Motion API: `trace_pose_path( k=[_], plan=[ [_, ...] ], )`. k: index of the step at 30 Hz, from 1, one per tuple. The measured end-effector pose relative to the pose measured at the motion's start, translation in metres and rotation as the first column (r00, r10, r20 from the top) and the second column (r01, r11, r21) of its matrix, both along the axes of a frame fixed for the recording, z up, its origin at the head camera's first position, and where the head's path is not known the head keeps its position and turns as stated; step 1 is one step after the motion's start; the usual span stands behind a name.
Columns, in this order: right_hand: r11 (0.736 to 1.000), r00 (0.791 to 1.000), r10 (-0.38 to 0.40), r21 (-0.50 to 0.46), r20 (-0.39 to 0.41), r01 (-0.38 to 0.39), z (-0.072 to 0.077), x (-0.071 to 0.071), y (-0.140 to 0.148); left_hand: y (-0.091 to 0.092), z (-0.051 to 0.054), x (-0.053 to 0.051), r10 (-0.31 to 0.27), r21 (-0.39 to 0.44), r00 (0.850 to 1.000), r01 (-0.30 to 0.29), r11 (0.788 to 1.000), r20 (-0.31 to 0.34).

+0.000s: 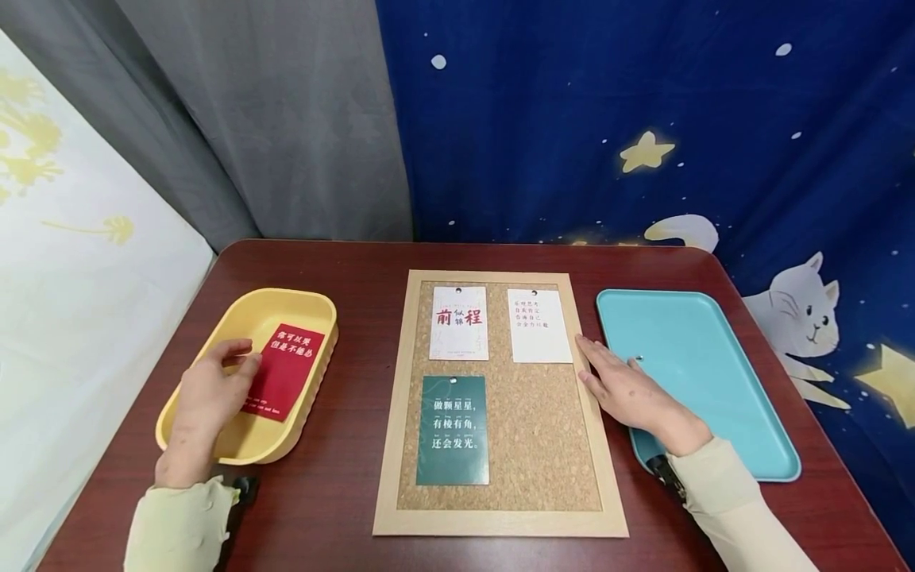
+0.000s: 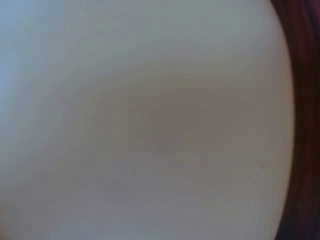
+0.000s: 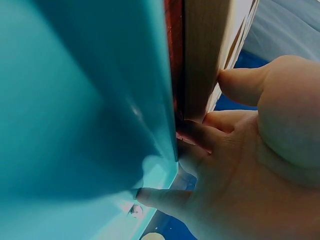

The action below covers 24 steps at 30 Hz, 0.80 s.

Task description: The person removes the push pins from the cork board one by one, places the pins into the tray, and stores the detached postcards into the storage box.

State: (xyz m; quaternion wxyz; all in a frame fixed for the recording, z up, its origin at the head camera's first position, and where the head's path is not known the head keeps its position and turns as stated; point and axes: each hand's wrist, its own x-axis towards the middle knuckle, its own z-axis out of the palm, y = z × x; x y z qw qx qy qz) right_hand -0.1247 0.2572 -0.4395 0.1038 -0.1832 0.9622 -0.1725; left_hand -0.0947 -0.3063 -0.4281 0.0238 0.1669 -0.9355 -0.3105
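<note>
My left hand (image 1: 214,389) is over a yellow basket (image 1: 246,441), its fingers loosely bent beside the left edge of a red card (image 1: 286,373) with white writing. No card shows between its fingertips. My right hand (image 1: 632,389) rests against the right side of a wood-framed cork board (image 1: 543,445), fingers fairly straight. In the right wrist view its thumb (image 3: 242,85) touches the wooden frame (image 3: 205,55). Pinned on the board are a white card (image 1: 459,342) with red and blue characters, another white card (image 1: 539,342) and a green card (image 1: 453,469).
A blue tray (image 1: 708,381) lies right of the board, partly under my right forearm; a small metal pushpin (image 1: 639,358) is in it. Everything stands on a dark red table (image 1: 329,508). Curtains (image 1: 515,119) hang behind. The left wrist view is mostly a pale blur.
</note>
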Motion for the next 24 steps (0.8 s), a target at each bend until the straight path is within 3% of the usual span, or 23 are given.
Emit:
trace_pose_path(
  k=[7, 14, 19, 24],
  plan=[
    [1.0, 1.0, -0.006, -0.007, 0.0, 0.006, 0.0, -0.001, 0.0, 0.009, 0.007, 0.001, 0.038, -0.006, 0.995, -0.039, 0.999, -0.095],
    [0.999, 1.0, -0.026, -0.024, 0.014, 0.026, 0.001, -0.002, -0.001, 0.02, 0.014, 0.006, 0.059, -0.019, 0.98, -0.064, 0.998, -0.189],
    [0.998, 0.999, -0.039, -0.048, 0.018, 0.04, 0.002, -0.003, -0.002, 0.034, 0.016, 0.014, 0.066, 0.0, 0.955, -0.069, 0.998, -0.289],
    [0.995, 0.998, -0.042, -0.09, -0.036, 0.039, 0.003, -0.005, 0.0, 0.052, 0.022, 0.022, 0.044, -0.021, 0.909, -0.058, 0.998, -0.415]
  ],
)
